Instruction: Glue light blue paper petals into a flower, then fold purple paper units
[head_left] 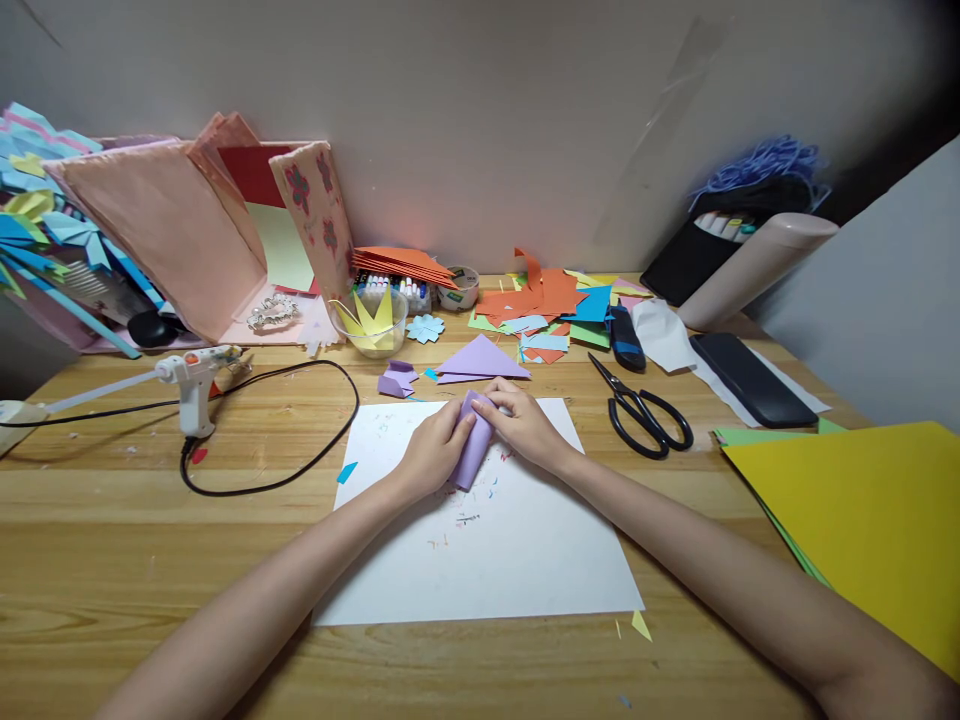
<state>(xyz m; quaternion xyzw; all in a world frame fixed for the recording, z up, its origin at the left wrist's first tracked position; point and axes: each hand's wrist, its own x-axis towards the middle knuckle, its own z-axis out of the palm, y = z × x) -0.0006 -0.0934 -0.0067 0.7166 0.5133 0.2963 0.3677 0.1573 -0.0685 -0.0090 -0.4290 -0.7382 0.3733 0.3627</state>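
Note:
Both hands hold a piece of purple paper (pixel 472 455), curled into a tube-like shape, over the middle of a white sheet (pixel 555 560). My left hand (pixel 435 445) grips its left side, thumb on top. My right hand (pixel 523 425) pinches its upper right edge; some of the fingertips are hidden behind the paper. Just beyond the hands lies a folded purple paper triangle (pixel 484 360), with a small purple paper piece (pixel 397 379) to its left. Black-handled scissors (pixel 641 405) rest to the right of the white sheet, blades pointing away.
At left stands a white glue gun (pixel 195 390) with its black cord looped on the table. A plastic cup (pixel 373 325) holds yellow paper. Coloured scraps (pixel 540 300) pile at the back. On the right are a black phone (pixel 752 378) and yellow sheets (pixel 862 500).

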